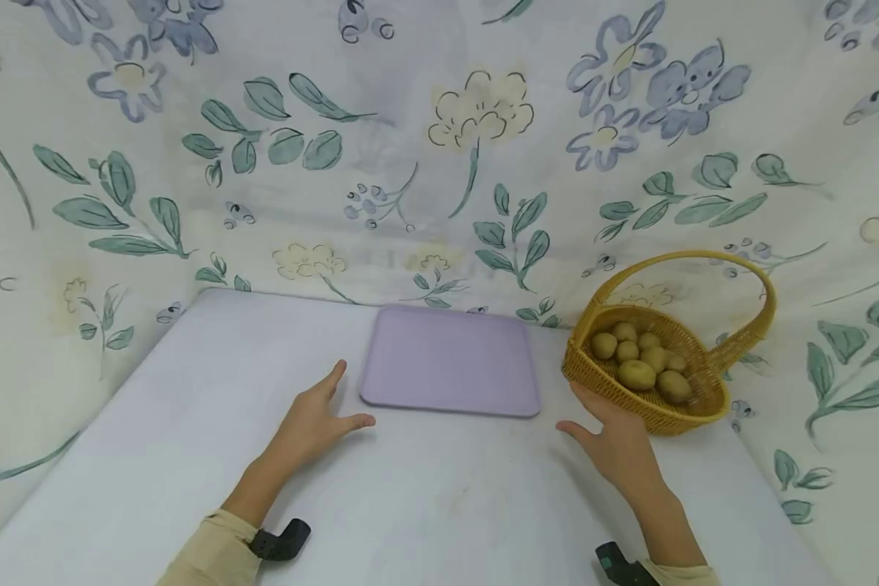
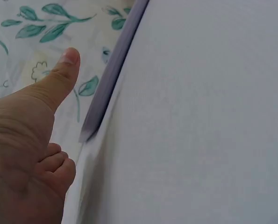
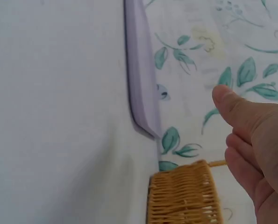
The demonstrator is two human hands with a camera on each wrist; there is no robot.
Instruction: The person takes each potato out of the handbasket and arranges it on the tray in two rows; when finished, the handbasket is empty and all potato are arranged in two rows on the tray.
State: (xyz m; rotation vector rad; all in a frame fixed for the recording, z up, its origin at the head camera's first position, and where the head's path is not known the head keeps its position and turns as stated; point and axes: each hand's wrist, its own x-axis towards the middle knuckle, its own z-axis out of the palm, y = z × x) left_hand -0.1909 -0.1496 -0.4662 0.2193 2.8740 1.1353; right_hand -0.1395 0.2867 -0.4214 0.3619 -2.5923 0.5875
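Observation:
A shallow lavender tray point(image 1: 450, 358) lies flat near the back of the white table, with nothing on it. To its left, my left hand point(image 1: 313, 427) hovers with thumb and fingers spread apart, holding nothing. My right hand point(image 1: 618, 448) is held in a similar way, just in front of a yellow wicker basket point(image 1: 674, 421). In the head view its fingertips overlap the basket's near side; whether they touch is unclear. Several potatoes point(image 1: 637, 375) lie in the basket. The right wrist view shows the basket's woven side point(image 3: 183, 196) below the right hand point(image 3: 265, 149).
The white table point(image 1: 439, 505) ends at a floral cloth point(image 1: 410, 203) hanging behind and at both sides. The basket's tall handle point(image 1: 758, 321) arches up at the back right. A black wrist device point(image 1: 282, 540) sits on the left forearm, with another point(image 1: 623, 563) on the right.

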